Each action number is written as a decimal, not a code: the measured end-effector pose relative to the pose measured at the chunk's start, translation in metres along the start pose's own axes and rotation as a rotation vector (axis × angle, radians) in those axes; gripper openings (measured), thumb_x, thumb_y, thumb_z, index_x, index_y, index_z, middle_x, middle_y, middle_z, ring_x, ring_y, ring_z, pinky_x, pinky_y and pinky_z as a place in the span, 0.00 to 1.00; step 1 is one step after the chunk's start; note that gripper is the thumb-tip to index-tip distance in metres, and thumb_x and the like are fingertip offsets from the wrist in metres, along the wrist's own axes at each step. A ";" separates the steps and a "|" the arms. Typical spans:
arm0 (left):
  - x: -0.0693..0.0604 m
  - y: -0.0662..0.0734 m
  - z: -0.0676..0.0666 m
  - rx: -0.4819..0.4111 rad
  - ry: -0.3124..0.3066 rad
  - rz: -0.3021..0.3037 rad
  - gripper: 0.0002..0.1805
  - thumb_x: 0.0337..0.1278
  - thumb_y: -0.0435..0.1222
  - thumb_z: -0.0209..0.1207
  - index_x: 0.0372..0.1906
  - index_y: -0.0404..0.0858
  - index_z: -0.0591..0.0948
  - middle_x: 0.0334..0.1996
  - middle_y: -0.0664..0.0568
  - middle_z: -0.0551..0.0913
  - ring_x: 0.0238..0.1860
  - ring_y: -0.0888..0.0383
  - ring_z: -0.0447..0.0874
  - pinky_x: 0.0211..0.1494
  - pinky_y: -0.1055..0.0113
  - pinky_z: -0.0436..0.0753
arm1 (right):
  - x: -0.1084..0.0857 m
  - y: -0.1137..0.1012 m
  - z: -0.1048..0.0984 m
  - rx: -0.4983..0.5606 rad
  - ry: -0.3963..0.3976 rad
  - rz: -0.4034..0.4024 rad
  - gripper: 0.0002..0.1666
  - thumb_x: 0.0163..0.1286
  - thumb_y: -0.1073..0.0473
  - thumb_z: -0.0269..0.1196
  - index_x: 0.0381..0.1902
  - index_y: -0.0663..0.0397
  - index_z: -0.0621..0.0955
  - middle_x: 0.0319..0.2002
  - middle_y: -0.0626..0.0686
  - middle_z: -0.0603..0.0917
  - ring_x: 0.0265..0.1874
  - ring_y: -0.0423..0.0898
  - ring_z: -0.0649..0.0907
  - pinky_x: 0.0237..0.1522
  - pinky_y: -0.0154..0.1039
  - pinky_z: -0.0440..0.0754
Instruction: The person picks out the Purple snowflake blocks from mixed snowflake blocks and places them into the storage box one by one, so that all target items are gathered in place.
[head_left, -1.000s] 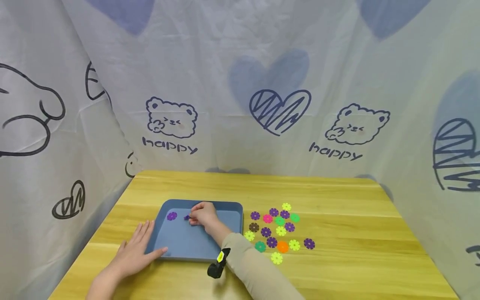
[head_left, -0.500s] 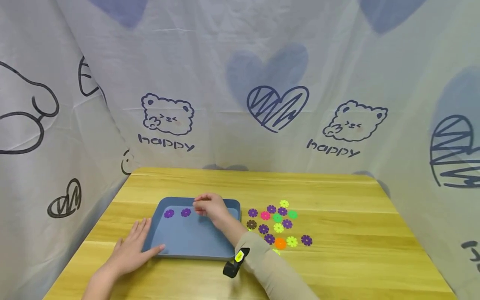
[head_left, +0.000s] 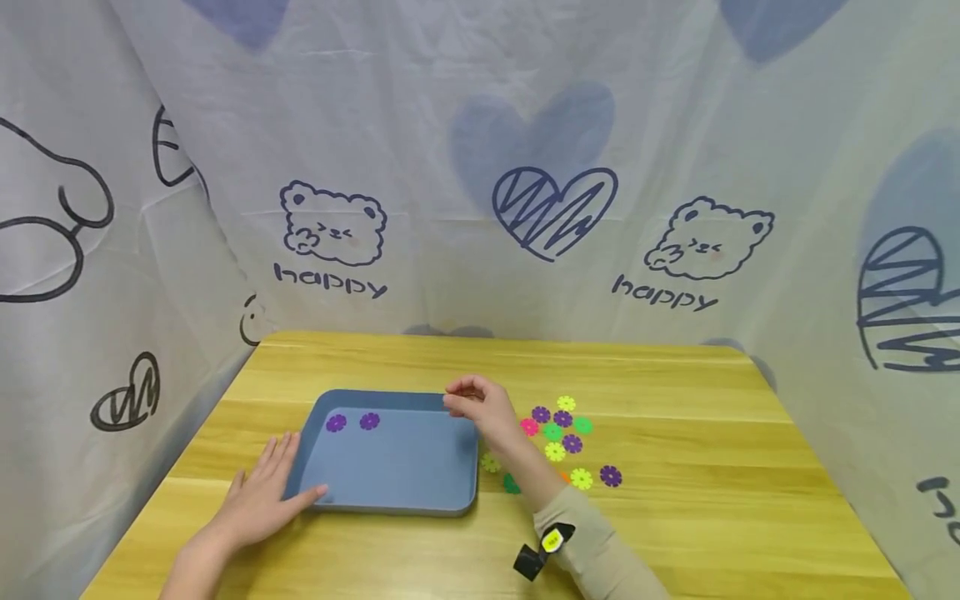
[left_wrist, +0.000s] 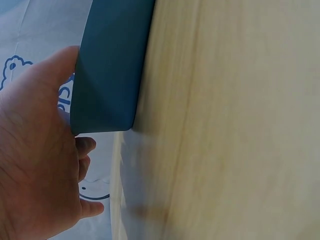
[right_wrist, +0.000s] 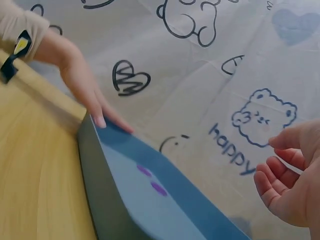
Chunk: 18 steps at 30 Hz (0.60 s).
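Note:
My left hand (head_left: 258,498) lies at the left edge of a blue-grey tray (head_left: 390,467), its thumb over the near left corner and its fingers spread along the side. In the left wrist view the thumb touches the tray wall (left_wrist: 107,75). Two purple flower-shaped discs (head_left: 336,422) (head_left: 370,421) lie apart inside the tray, near its far left. Above the tray's far right corner is my right hand (head_left: 486,412), fingers loosely bent. The right wrist view shows nothing between its thumb and fingers.
Right of the tray, loose flower discs (head_left: 555,451) in purple, yellow, green, pink and orange lie on the wooden table (head_left: 712,467). My right forearm covers some of them. A printed cloth (head_left: 435,250) hangs behind the table.
My right hand has let go of a purple disc in the tray beside the other one. It has then moved right, toward the loose discs. The left hand has stayed at the tray.

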<state>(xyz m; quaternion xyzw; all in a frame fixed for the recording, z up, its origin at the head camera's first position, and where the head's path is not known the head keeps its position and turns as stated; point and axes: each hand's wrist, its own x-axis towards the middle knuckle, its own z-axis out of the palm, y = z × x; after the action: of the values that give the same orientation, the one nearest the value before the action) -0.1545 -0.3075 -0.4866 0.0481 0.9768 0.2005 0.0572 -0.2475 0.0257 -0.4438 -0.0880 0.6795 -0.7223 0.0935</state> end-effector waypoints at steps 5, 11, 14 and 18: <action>0.001 0.000 -0.002 0.006 0.013 0.009 0.56 0.59 0.65 0.53 0.78 0.36 0.43 0.77 0.34 0.45 0.77 0.34 0.40 0.63 0.19 0.42 | -0.016 0.002 -0.034 -0.154 -0.013 -0.044 0.14 0.66 0.62 0.65 0.47 0.64 0.80 0.40 0.53 0.83 0.38 0.41 0.82 0.46 0.38 0.84; -0.001 -0.002 -0.001 0.003 0.014 0.003 0.56 0.59 0.64 0.53 0.78 0.36 0.43 0.77 0.34 0.45 0.77 0.34 0.40 0.63 0.19 0.42 | -0.032 0.014 -0.071 -0.397 -0.059 -0.059 0.12 0.67 0.57 0.65 0.46 0.56 0.81 0.42 0.53 0.84 0.40 0.43 0.81 0.44 0.35 0.82; -0.001 -0.001 -0.001 -0.002 0.021 0.006 0.55 0.60 0.64 0.53 0.78 0.36 0.43 0.77 0.34 0.46 0.77 0.34 0.40 0.63 0.19 0.42 | -0.040 0.023 -0.087 -0.509 -0.095 -0.081 0.13 0.66 0.57 0.65 0.46 0.57 0.81 0.40 0.52 0.85 0.39 0.43 0.82 0.43 0.31 0.82; -0.001 0.000 -0.002 -0.009 0.021 0.009 0.55 0.59 0.64 0.53 0.78 0.36 0.44 0.77 0.34 0.46 0.77 0.33 0.41 0.63 0.19 0.43 | -0.048 0.033 -0.103 -0.629 -0.121 -0.131 0.13 0.65 0.60 0.65 0.46 0.61 0.81 0.39 0.53 0.84 0.39 0.43 0.81 0.43 0.29 0.81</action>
<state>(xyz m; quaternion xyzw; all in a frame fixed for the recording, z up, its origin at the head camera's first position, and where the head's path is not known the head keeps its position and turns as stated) -0.1539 -0.3085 -0.4842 0.0500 0.9763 0.2056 0.0461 -0.2267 0.1356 -0.4835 -0.1991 0.8554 -0.4749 0.0554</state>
